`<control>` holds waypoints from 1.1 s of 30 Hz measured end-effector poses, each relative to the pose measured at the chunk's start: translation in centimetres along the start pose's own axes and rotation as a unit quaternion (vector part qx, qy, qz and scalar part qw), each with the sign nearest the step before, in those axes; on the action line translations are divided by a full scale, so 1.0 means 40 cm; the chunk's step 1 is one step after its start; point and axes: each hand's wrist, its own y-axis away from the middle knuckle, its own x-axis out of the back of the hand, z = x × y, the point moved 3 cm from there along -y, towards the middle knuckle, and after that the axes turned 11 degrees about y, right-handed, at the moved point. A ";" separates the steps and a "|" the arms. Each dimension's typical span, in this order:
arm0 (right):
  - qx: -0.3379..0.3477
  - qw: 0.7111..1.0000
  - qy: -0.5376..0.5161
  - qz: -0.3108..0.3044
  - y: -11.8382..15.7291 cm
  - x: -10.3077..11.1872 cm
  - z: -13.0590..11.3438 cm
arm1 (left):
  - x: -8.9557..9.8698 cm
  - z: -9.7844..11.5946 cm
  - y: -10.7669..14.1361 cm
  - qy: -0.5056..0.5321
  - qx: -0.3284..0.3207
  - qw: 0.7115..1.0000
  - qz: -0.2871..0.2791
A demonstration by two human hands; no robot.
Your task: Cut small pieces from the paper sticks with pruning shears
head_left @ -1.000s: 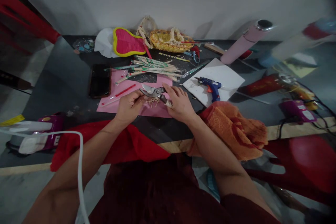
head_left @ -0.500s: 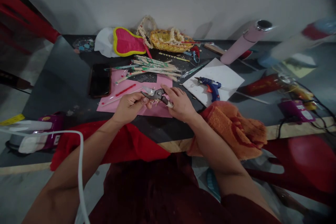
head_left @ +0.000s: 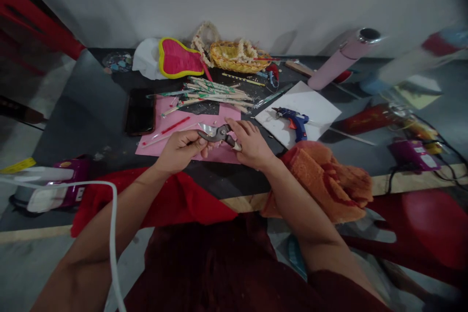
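Fingers (head_left: 190, 142) around pruning shears (head_left: 219, 133), above pink paper (head_left: 221, 155)

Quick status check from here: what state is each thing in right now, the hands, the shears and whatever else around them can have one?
Pruning shears: blades slightly open
Left hand: gripping the shears
Right hand: fingers on the handle end
Phone: lying flat, screen dark
Glue gun: lying on its side on the white board
Orange towel: crumpled
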 end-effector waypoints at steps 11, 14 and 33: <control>0.017 1.000 -0.001 -0.002 0.007 0.012 -0.005 | 0.003 -0.003 0.008 0.133 0.098 0.985 -0.043; 0.000 1.000 -0.012 -0.002 0.007 0.012 -0.012 | 0.002 -0.002 0.004 0.140 0.095 0.985 -0.023; 0.016 0.999 0.029 0.004 0.009 0.006 -0.017 | 0.002 -0.004 -0.002 0.086 -0.020 0.995 0.045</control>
